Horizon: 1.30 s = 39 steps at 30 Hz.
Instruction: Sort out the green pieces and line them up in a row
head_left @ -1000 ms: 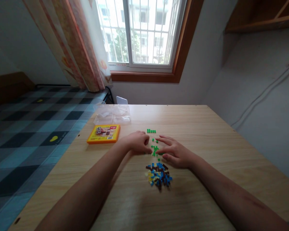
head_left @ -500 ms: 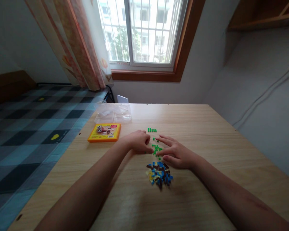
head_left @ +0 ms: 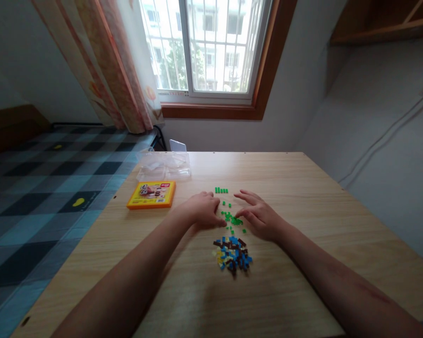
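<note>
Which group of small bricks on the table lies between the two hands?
The loose green cluster, between left hand and right hand. The neat green row lies beyond them; the mixed-colour pile lies nearer the person.

Daylight fills the barred far window [head_left: 211, 47]; a patterned curtain [head_left: 116, 70] hangs left, a checked bed [head_left: 38, 188] beside the wooden table [head_left: 303, 197].
</note>
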Each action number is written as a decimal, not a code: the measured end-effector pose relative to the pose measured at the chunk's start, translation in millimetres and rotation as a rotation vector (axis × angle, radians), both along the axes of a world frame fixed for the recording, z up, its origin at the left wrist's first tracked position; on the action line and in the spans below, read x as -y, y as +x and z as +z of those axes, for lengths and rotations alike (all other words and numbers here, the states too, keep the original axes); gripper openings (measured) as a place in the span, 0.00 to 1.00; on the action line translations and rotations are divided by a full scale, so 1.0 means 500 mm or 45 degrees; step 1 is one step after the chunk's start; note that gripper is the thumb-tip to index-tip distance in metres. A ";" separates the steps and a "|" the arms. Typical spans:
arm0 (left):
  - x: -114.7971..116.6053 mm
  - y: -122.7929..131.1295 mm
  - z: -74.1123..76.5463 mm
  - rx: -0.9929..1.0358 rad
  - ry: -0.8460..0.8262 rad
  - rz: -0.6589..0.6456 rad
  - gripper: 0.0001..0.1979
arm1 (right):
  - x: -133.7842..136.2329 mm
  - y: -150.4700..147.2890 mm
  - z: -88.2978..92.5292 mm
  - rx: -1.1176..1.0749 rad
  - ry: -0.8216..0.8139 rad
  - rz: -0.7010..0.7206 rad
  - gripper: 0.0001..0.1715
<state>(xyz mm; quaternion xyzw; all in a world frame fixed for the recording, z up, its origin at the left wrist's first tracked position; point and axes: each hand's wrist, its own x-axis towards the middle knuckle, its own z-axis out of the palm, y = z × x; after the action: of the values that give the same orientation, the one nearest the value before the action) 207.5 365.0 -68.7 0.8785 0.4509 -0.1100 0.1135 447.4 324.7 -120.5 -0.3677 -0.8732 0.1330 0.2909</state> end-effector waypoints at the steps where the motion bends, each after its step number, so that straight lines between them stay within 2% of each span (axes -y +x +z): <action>1: -0.001 0.000 0.001 -0.003 -0.010 -0.002 0.32 | 0.000 0.000 0.000 -0.001 -0.001 0.014 0.20; 6: -0.007 -0.006 0.005 -0.001 -0.060 0.001 0.29 | 0.001 -0.001 0.000 0.040 0.012 0.087 0.18; 13: -0.012 -0.011 0.007 0.051 -0.089 0.002 0.27 | 0.007 -0.011 -0.003 0.079 0.082 0.090 0.08; 21: -0.017 -0.009 0.005 0.058 -0.092 0.021 0.26 | 0.007 -0.027 -0.013 0.069 0.160 0.073 0.09; 34: -0.019 -0.006 0.002 0.057 -0.065 0.043 0.26 | 0.016 -0.048 -0.002 0.039 0.145 0.062 0.06; 39: -0.019 -0.007 0.002 0.059 -0.056 0.036 0.23 | 0.014 -0.047 -0.004 -0.013 0.118 0.081 0.06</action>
<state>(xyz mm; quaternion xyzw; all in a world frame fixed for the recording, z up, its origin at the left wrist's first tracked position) 204.2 374.3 -67.5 0.8716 0.4579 -0.0979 0.1448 423.6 317.8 -122.4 -0.3252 -0.8882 0.1034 0.3076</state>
